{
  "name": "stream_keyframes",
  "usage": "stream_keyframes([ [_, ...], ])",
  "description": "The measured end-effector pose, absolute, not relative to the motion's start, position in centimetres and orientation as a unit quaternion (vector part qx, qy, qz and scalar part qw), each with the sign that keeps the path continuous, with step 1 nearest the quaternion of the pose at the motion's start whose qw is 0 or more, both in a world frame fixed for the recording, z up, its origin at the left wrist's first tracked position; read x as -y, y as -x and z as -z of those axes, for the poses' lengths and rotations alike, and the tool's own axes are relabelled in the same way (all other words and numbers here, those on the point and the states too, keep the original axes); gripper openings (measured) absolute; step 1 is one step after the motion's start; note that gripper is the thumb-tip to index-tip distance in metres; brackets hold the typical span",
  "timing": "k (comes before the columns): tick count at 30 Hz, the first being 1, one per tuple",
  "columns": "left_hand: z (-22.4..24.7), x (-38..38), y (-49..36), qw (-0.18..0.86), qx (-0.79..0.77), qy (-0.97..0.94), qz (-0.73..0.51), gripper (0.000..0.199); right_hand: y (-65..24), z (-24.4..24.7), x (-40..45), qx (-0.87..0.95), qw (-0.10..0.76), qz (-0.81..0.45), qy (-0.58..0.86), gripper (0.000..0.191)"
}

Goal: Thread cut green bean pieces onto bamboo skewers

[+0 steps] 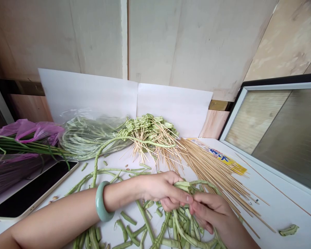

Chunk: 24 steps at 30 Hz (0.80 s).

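Note:
My left hand (166, 190) is closed around a small bundle of green long bean pieces (182, 185), whose ends show above the thumb. Its wrist wears a pale green bangle (101, 202). My right hand (209, 210) meets it at the fingertips, pinching a long bean (206, 182) that arcs over from the bundle. Fingers hide the exact grip. Below both hands lie loose long beans (186, 233) and short broken pieces (129, 218). Behind them sits a pile of skewered bean bundles (150, 124), with thin sticks poking out of it.
Bare bamboo skewers (212, 166) fan across the right, partly over a yellow packet (238, 168). A clear bag of long beans (85, 136), purple bags (28, 131) with green stalks and a phone (33, 190) lie left. White boards (93, 95) stand behind; a framed pane (274, 121) leans right.

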<state>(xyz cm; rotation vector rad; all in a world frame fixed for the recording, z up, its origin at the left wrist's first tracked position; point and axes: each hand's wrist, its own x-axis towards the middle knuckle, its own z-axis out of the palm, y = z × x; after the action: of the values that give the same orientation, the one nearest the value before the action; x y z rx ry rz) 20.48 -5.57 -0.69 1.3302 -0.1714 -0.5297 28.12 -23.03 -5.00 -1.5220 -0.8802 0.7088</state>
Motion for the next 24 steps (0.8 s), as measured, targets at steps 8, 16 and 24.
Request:
stream_keyframes([
  [8, -0.7, 6.2, -18.7, 0.743, 0.154, -0.529, 0.379, 0.050, -26.8, 3.6, 23.9, 0.389, 0.637, -0.441, 0.498, 0.059],
  [16, 0.6, 7.0, -20.4, 0.842, 0.086, -0.512, 0.147, 0.036, -28.5, 4.2, 22.9, 0.270, 0.735, -0.223, 0.581, 0.043],
  [24, 2.1, 6.5, -22.1, 0.865, -0.082, -0.494, 0.049, 0.033, -28.0, 4.1, 23.2, 0.332, 0.600, -0.134, 0.716, 0.049],
])
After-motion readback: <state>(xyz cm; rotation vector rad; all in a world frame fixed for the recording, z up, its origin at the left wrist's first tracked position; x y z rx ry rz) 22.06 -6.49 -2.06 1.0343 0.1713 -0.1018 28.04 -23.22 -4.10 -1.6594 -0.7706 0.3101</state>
